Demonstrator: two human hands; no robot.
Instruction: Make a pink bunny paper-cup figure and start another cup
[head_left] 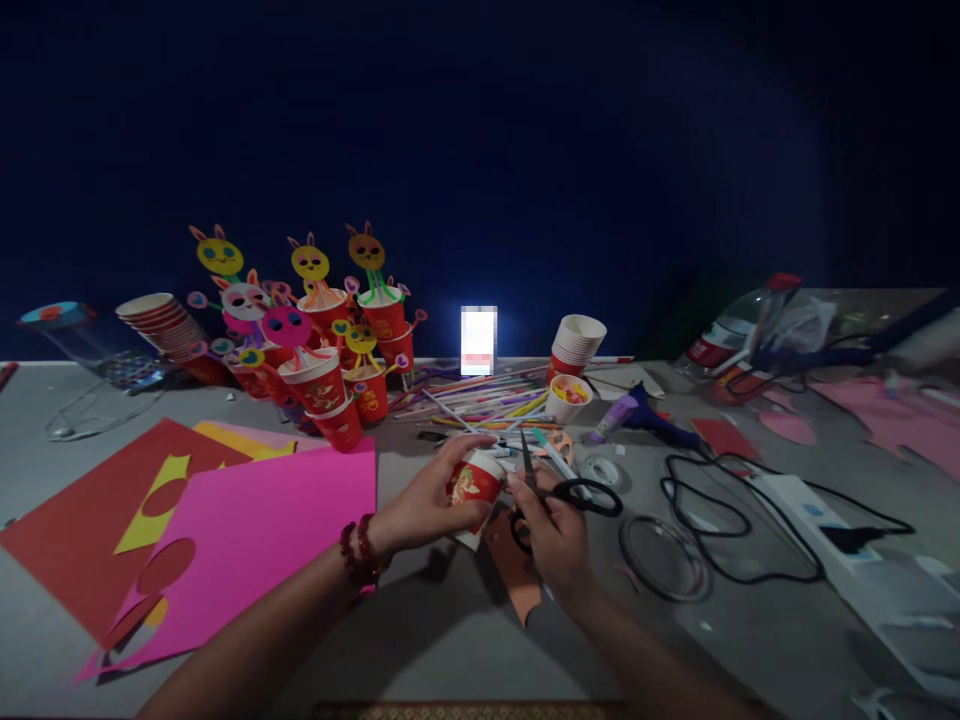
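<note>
A red paper cup (474,480) with a gold print and a white rim is tilted in my left hand (424,500), whose thumb and fingers wrap round it. Black-handled scissors (589,496) are in my right hand (559,540), their blades pointing up and away from me. The right thumb and fingertips come close to the cup's rim; whether they touch it I cannot tell. Under the hands lies an orange paper scrap (516,575). Pink paper (300,520) with cut-out holes spreads to the left.
Decorated cups with rabbit faces (322,385) stand at the back left. Pipe cleaners and pens (480,400) lie behind my hands, near a cup stack (574,345). A glue gun (660,415), a black cable (739,575), a power strip (806,525) and a bottle (739,325) occupy the right.
</note>
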